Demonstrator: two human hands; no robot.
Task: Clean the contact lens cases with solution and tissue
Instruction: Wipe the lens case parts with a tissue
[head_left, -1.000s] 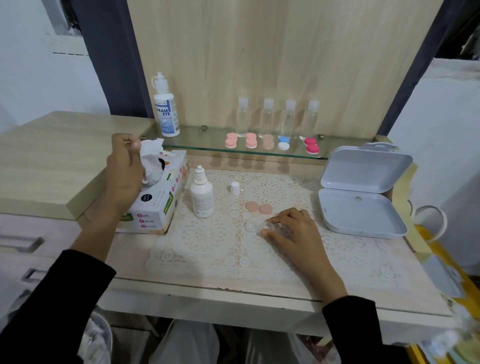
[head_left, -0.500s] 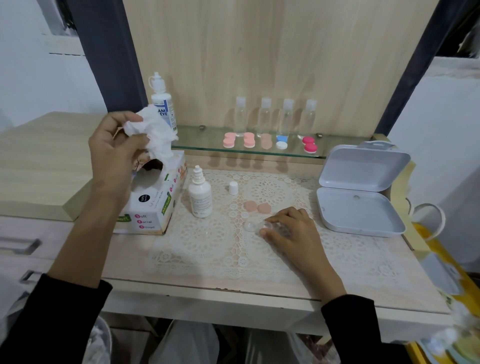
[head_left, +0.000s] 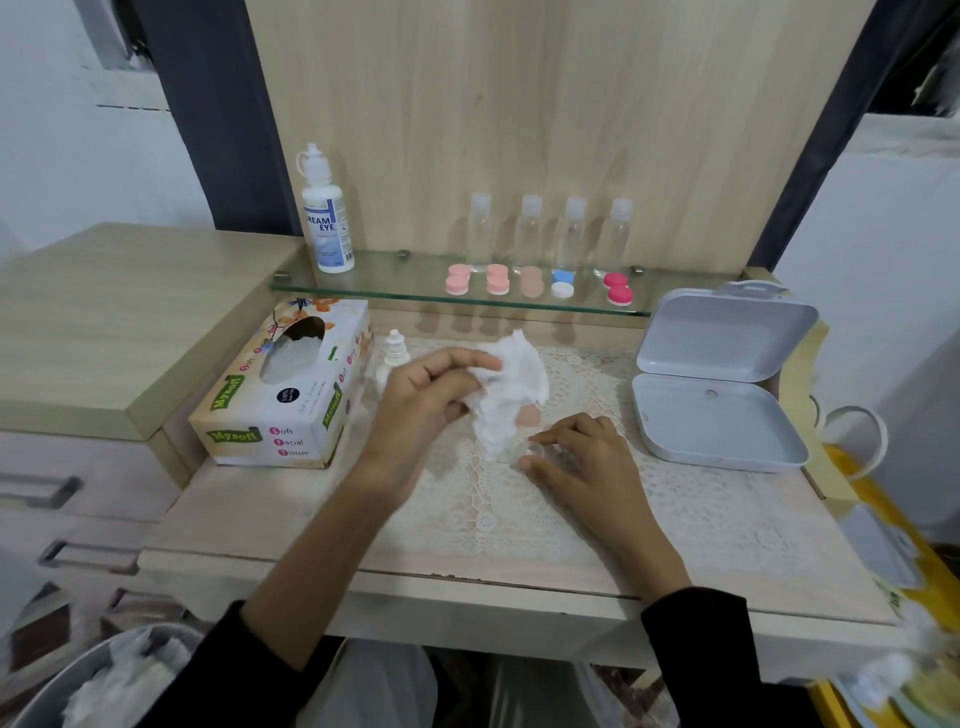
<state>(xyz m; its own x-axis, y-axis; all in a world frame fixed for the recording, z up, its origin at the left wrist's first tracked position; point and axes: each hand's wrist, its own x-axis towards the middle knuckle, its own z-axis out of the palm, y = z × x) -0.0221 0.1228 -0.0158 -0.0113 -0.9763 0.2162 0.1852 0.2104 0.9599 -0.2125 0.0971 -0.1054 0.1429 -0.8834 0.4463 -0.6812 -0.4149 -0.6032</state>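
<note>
My left hand (head_left: 426, 400) pinches a crumpled white tissue (head_left: 506, 389) above the lace mat, its lower end hanging down beside my right hand. My right hand (head_left: 582, 452) rests on the mat with fingertips curled on a clear contact lens case base (head_left: 530, 453). A peach cap (head_left: 530, 415) lies just behind it, partly covered by the tissue. The small white solution bottle (head_left: 393, 353) stands behind my left hand, mostly hidden.
A Mysoft tissue box (head_left: 285, 395) sits at the left. An open grey plastic box (head_left: 722, 384) lies at the right. The glass shelf (head_left: 389, 288) holds a large solution bottle (head_left: 326, 213), several clear bottles and coloured lens cases (head_left: 535, 283). A bin (head_left: 104, 686) is below left.
My left hand pulled the tissue out of the box, lifted it, then carried it right and down to the lens case. My right hand stayed on the case.
</note>
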